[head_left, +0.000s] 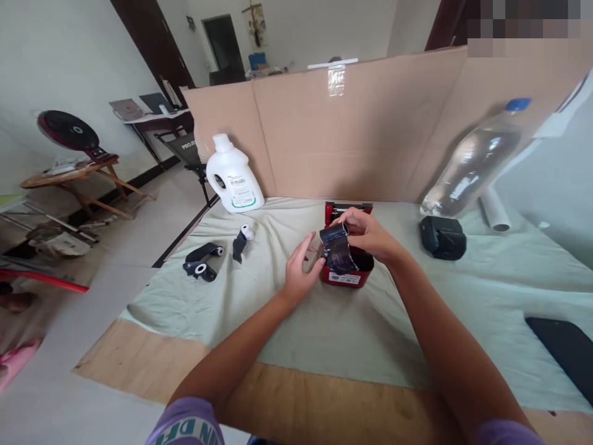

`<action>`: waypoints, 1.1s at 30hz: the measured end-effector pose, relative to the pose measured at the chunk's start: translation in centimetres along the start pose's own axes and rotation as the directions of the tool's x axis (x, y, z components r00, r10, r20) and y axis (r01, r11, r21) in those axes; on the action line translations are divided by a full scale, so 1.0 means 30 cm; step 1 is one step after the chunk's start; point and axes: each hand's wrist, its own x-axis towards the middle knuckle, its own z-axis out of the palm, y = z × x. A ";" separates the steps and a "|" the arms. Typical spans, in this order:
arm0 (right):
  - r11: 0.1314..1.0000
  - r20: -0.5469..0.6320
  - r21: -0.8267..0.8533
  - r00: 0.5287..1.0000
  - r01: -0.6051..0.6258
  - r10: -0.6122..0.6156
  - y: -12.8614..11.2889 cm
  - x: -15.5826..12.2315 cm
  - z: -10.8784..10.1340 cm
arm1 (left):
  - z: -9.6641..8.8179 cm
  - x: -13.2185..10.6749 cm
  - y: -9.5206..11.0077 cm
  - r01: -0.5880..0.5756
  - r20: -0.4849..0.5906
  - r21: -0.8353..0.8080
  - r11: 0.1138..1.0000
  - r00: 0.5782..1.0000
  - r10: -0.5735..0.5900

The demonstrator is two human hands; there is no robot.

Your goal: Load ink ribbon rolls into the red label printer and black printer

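Observation:
A small red printer (345,277) with its lid up stands on the pale green cloth (278,321) at the table's middle. My right hand (365,233) is closed on a dark paper roll (337,248) whose loose strip hangs over the printer's open bay. My left hand (301,269) rests against the printer's left side, fingers apart, touching the roll's edge. Further left on the cloth lie three more dark rolls with white cores (204,259).
A white detergent bottle (233,176) stands back left, a clear plastic bottle (477,161) leans back right beside a white paper roll (495,210). A black printer (442,237) sits right of the red one. A cardboard wall (352,130) closes the back. A dark flat object (565,352) lies far right.

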 end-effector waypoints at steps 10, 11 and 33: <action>0.926 -0.060 -0.376 0.998 -0.026 0.004 -0.062 -0.053 -0.135 | 0.001 0.192 0.085 -0.209 0.168 0.241 0.948 0.971 0.171; 0.900 -0.085 -0.433 0.996 -0.051 0.015 -0.068 -0.058 -0.142 | 0.006 0.197 0.080 -0.224 0.181 0.232 0.947 0.966 0.184; 0.382 -0.324 -0.843 0.924 -0.379 0.203 0.103 0.001 -0.063 | -0.036 0.200 0.139 -0.231 0.396 0.213 0.949 0.909 0.133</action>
